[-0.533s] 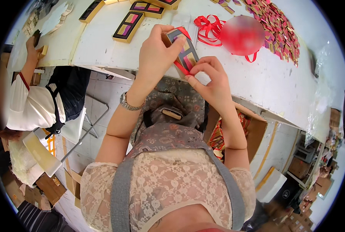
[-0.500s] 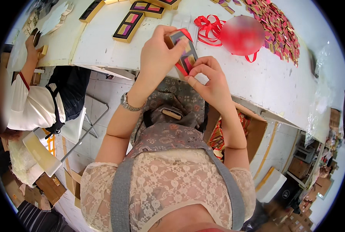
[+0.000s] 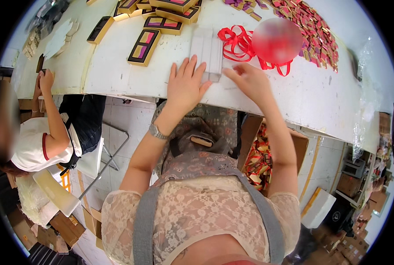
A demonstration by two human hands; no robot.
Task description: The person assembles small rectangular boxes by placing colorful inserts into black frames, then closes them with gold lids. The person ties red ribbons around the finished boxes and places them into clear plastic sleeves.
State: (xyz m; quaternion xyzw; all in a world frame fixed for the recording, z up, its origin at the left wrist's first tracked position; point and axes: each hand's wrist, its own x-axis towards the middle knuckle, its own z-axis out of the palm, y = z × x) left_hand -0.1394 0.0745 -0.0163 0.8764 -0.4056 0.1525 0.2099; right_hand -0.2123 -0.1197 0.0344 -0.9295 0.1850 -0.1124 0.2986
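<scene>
Clear plastic piece (image 3: 213, 53), just left of the red ribbon (image 3: 239, 43), with two hands close by.
It looks light, stiff and slippery, and it might crack, so its long sides seem best to hold. The left hand (image 3: 185, 86), to the ribbon's near left, is palm down, fingers spread, gripping nothing. The right hand (image 3: 251, 83), just on the ribbon's near side, bends its fingers; I can't tell if it pinches anything.

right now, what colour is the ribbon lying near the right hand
The ribbon is bright red, seen best in the head view.
</scene>
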